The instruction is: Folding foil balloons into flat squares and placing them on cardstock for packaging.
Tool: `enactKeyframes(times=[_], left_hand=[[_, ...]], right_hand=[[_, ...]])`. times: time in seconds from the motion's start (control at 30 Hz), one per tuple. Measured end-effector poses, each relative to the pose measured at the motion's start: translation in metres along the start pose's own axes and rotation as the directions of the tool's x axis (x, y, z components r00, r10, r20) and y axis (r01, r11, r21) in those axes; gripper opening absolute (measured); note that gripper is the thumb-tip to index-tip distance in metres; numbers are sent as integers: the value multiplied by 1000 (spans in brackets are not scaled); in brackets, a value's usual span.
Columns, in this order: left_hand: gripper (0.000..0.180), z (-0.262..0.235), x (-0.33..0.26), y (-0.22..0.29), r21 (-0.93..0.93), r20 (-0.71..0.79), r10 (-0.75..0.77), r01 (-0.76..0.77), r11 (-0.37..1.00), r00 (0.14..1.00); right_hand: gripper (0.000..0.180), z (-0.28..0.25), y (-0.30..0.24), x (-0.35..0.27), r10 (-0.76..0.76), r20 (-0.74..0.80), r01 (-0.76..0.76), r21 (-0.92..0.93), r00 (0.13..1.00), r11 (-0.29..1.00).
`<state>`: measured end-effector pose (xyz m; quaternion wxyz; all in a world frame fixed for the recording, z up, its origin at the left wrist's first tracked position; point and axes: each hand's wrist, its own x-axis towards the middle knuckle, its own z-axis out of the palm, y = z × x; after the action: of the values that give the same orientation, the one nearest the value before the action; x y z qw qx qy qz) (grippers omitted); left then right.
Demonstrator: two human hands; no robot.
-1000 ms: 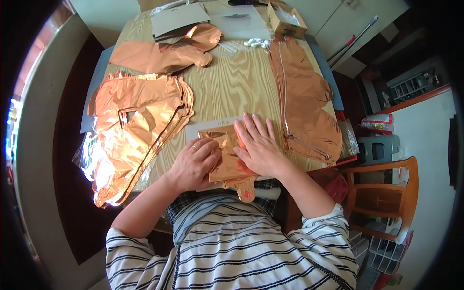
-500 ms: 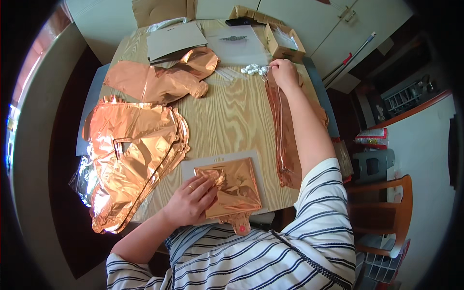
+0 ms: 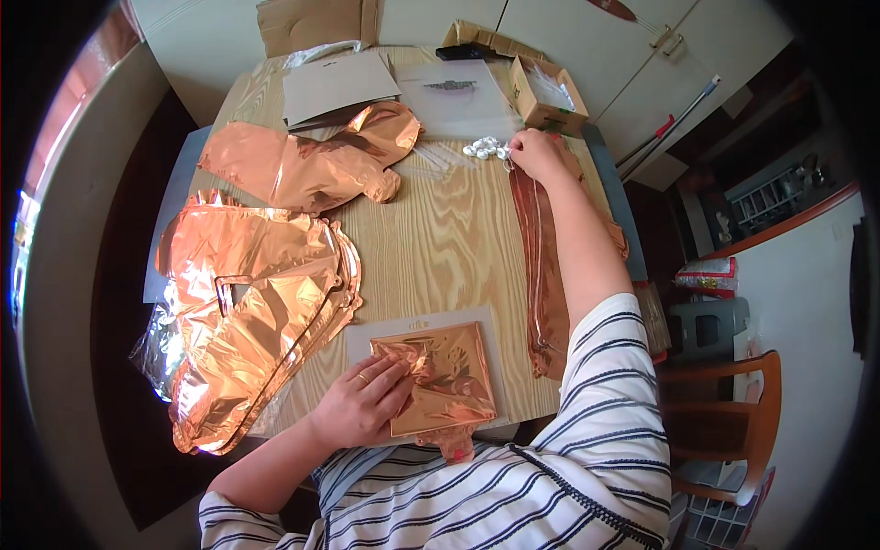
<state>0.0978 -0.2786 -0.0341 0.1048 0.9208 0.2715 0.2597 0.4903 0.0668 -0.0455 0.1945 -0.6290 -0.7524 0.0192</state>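
Observation:
My left hand [image 3: 362,401] lies closed on the left part of a folded copper foil balloon [image 3: 449,380], its fingertips pressed into the crumpled foil. The folded square rests on a pale grey card [image 3: 367,332] at the table's near edge, and a foil tab [image 3: 456,446] sticks out toward me. Far off, my right arm reaches to a small heap of white coiled ribbons [image 3: 484,148]. There my right hand [image 3: 539,154] pinches at the heap's right side, on what looks like a thin white ribbon. Its fingertips are partly hidden.
Flat copper foil balloons [image 3: 257,302] cover the table's left side, with another foil shape [image 3: 293,170] behind. A long foil strip [image 3: 541,284] lies under my right forearm. Grey cards [image 3: 339,87], clear straws [image 3: 435,158], and an open cardboard box [image 3: 550,115] stand farther back.
The view has shifted slightly, so the table sits lower in the picture. Both hands keep nearly the same places, the left on the foil and the right at the white heap.

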Motion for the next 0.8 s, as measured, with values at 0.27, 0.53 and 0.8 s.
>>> enactKeyframes(times=[0.27,0.53,0.8], left_hand=[[35,0,0,0,20,-12,7,-7,1000,1000],[32,1,1,-3,29,7,39,-39,999,999],[41,-1,-4,-17,-165,10,-59,60,985,998]], right_hand=[[15,-46,6,-17,114,-106,-58,427,988,902],[7,-140,-99,-191,-80,226,-140,805,971,577],[7,-143,-224,-365,-235,468,-180,682,852,709]])
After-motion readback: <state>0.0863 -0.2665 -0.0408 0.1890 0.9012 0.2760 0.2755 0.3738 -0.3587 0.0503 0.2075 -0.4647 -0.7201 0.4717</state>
